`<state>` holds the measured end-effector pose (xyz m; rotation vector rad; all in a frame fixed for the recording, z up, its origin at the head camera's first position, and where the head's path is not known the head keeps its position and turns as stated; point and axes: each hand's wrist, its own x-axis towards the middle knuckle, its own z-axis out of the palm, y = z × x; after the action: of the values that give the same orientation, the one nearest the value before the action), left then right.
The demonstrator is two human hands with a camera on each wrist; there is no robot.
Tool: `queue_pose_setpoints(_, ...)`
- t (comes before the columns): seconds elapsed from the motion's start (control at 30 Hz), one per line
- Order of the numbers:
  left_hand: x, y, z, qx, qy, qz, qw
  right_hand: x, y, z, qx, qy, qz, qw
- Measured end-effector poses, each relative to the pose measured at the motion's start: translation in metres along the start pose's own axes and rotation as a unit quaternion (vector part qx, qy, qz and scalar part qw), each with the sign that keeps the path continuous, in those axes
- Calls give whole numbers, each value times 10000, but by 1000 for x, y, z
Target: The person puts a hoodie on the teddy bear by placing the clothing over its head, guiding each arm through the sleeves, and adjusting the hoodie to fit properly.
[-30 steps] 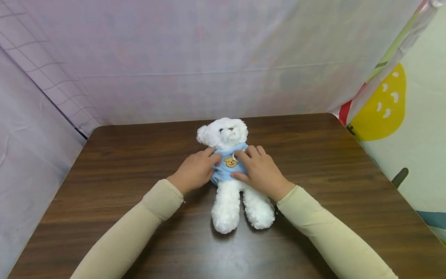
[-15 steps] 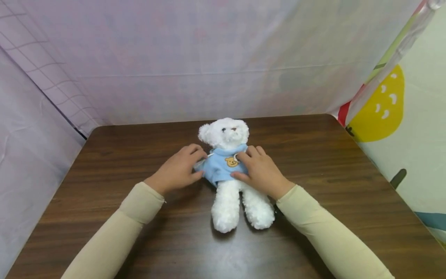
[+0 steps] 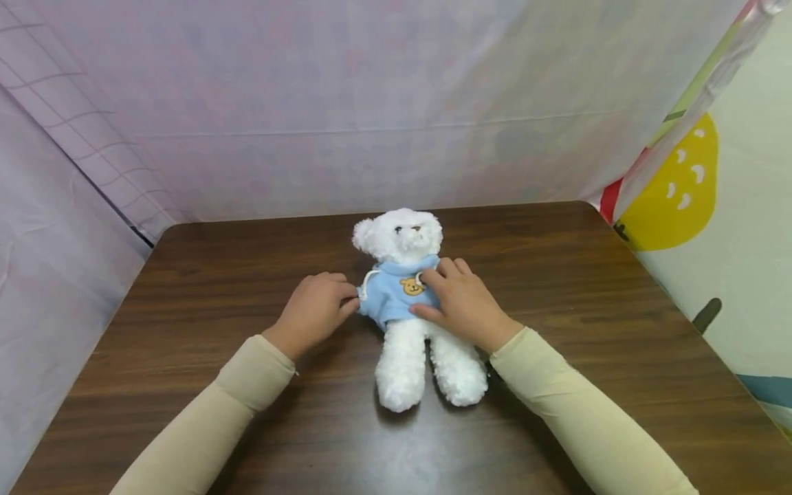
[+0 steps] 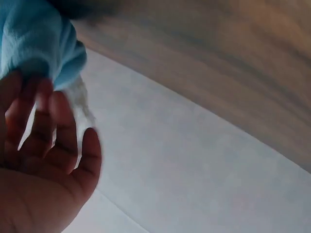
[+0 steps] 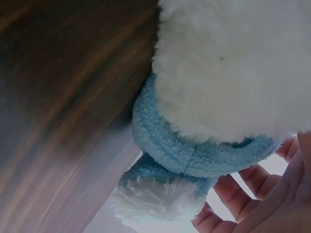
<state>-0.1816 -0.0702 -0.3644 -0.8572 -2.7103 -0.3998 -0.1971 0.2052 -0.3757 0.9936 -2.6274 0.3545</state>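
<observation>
A white teddy bear (image 3: 402, 371) in a light blue sweater (image 3: 392, 306) lies on its back, head toward the table's far edge. A small yellow bear face decorates the sweater's chest. At the bear's arm on the left side of the head view, my left hand (image 3: 315, 309) pinches the end of the blue sleeve (image 4: 34, 36) between thumb and fingertips. My right hand (image 3: 468, 307) grips the other side of the sweater, thumb on the front and the fingers around the side. In the right wrist view, a white paw (image 5: 158, 199) pokes out of that side's sleeve.
The brown wooden table (image 3: 235, 275) has rounded far corners. A pale curtain (image 3: 371, 103) hangs right behind it and on the left. At the right is a wall (image 3: 742, 289) with a yellow fruit picture (image 3: 674, 192).
My left hand has moved left off the bear's chest and taken hold of the sleeve end. A white drawstring now shows on the sweater's left. The right hand stays put.
</observation>
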Motion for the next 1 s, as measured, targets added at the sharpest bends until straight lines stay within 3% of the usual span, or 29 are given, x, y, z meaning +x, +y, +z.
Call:
queue_pose_setpoints(0.1,0,5,2,-112,126,89,9998,1,-1,0,-38,-3,11,10000)
queue_pose_setpoints(0.5,1,19,16,151,35,-293,9995,2,-6,0,-165,-70,-12,9998)
queue_pose_setpoints(0.67,1,24,18,-82,234,-184,9995,3,-7,1,-181,-86,33,9998)
queue_pose_setpoints(0.9,0,24,18,430,392,-17,9983,3,-7,2,-206,-113,4,9997)
queue_pose_setpoints(1.0,-2,24,18,426,555,141,9974,2,-6,2,-205,-95,-11,9997)
